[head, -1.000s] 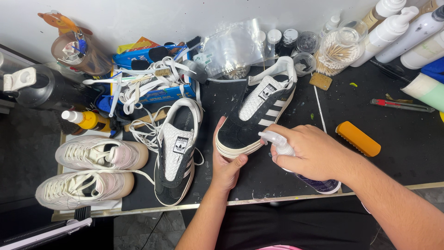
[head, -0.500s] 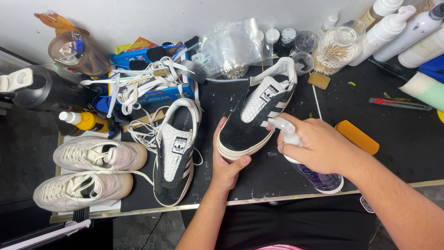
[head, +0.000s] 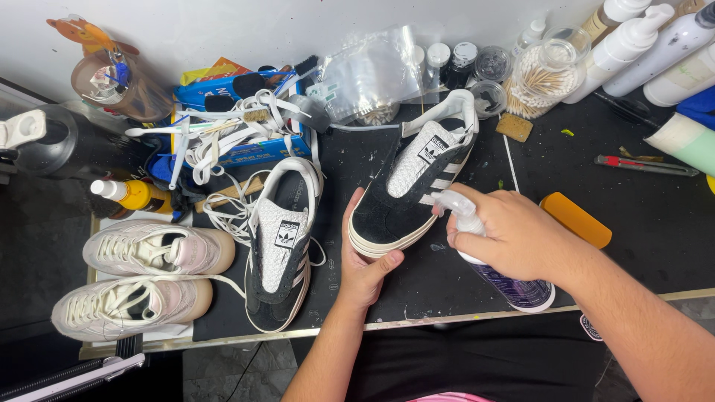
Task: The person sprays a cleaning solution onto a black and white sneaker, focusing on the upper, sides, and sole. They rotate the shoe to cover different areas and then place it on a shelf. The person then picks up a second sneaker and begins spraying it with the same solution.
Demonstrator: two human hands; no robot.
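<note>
Two hands work: left hand (head: 365,257) grips the near toe of the black shoe (head: 410,190), right hand (head: 514,238) clutches the spray bottle (head: 495,257) (nozzle facing it); judging by this, spraying is underway, needing a steady squeeze

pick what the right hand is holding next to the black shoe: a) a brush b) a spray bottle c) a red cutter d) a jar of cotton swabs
b: the right hand is wrapped around a spray bottle with its white nozzle aimed at the black shoe, which the left hand steadies at the toe.
</note>
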